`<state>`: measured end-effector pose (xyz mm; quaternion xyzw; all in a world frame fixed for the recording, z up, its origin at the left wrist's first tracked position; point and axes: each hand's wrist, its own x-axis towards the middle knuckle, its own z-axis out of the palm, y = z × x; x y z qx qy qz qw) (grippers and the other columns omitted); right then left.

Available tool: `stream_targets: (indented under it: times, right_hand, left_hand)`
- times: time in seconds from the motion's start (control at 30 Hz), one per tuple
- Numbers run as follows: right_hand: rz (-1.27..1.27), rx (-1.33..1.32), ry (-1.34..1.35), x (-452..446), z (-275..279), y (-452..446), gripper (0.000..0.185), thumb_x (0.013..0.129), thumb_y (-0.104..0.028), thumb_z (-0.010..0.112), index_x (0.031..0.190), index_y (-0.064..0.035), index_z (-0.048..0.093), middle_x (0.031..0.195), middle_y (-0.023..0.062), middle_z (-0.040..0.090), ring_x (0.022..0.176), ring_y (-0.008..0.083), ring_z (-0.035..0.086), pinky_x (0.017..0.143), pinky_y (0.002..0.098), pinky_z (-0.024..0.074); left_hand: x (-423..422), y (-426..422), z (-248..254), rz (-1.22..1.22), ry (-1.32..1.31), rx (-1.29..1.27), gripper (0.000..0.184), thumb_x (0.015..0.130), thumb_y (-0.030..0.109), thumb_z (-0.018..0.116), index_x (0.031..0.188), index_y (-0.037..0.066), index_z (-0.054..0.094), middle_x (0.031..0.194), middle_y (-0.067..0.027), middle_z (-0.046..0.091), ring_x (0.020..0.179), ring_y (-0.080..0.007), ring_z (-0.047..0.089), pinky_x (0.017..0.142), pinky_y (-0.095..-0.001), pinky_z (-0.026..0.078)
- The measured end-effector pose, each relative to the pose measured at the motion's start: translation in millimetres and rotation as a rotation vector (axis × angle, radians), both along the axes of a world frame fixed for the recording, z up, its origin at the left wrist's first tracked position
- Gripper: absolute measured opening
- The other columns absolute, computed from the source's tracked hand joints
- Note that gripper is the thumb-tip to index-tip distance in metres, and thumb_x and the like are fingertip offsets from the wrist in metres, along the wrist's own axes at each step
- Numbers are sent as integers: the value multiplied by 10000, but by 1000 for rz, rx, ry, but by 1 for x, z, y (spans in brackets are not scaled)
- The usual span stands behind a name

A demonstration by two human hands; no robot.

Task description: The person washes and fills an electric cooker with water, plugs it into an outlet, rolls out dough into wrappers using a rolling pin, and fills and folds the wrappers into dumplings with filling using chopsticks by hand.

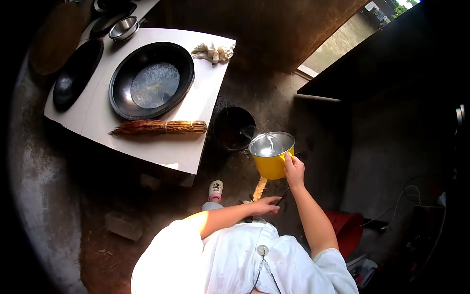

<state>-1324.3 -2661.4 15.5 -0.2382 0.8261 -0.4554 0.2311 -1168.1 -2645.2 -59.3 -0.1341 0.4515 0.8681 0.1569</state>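
My right hand (294,171) is closed round the handle of a yellow mug (269,167) with a shiny metal inside. The mug tilts to the left, and water appears to run off its rim toward a black bucket (216,128) on the floor. In front of my waist, my left hand (264,207) has its fingers stretched out. A thin dark cord or strap shows by its fingertips; whether they touch it I cannot tell.
On the white-tiled counter (198,98) a large black wok (119,93) has some water in it. Beside it lie a straw brush (161,127), a crumpled cloth (214,50), a dark lid (77,73) and metal bowls (124,28). A red basin (346,230) stands at right.
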Motion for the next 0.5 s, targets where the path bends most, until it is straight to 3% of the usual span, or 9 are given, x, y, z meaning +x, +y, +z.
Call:
stream_targets:
  times: [0.13,0.2,0.23,0.27,0.33,0.4,0.47,0.5]
  right_hand:
    - [7,0,21,-9,-21,-7,400,870,-313,549,627,4,529,487,31,484,446,99,472,426,271,351]
    - [-1,-8,-3,-11,-21,-9,390,871,-297,552,617,-3,522,483,25,482,450,86,471,425,260,347]
    - [-7,-42,-27,-12,-19,-10,372,869,-282,559,618,-11,518,489,13,476,448,78,457,420,254,339]
    - [-13,-77,-51,-12,-16,-10,354,867,-267,567,620,-19,513,496,1,470,445,69,444,415,248,331]
    - [-45,-152,-128,-10,-7,-7,332,865,-246,572,624,-27,507,519,-17,464,462,54,426,422,237,322]
    - [-74,-226,-200,-9,-3,-1,312,863,-225,576,628,-35,501,542,-35,457,478,39,407,429,226,314]
    - [-92,-341,-132,-5,-5,8,286,858,-201,575,638,-38,495,590,-57,445,529,23,385,456,213,307]
    - [-95,-358,-152,-5,-7,14,266,857,-184,564,649,-30,504,616,-59,462,568,17,392,485,202,315]
  left_hand:
    - [1,-16,19,172,-36,-52,522,871,154,517,1352,111,317,787,-52,577,636,-92,517,612,-234,448]
    - [-2,-27,28,378,-22,52,437,870,130,510,1285,87,379,775,-46,563,623,-85,496,577,-217,428]
    - [-6,-31,34,460,-35,105,319,868,123,508,1177,71,443,803,-45,556,610,-78,473,565,-206,411]
    - [-8,-36,39,457,-37,103,319,868,123,508,1177,71,443,803,-45,556,610,-78,473,565,-206,411]
    - [-14,-45,46,621,-92,225,289,856,156,523,1127,76,463,842,-24,552,592,-62,460,535,-208,398]
    - [-20,-50,53,632,-54,251,265,878,234,519,1088,77,481,877,-11,537,614,-62,463,574,-205,402]
    - [-26,-54,73,659,-173,439,336,888,345,510,1096,82,480,877,-10,535,646,-66,469,596,-209,400]
    - [-30,-57,81,605,-195,446,414,901,442,449,1070,67,494,906,-30,521,748,-91,477,683,-241,407]
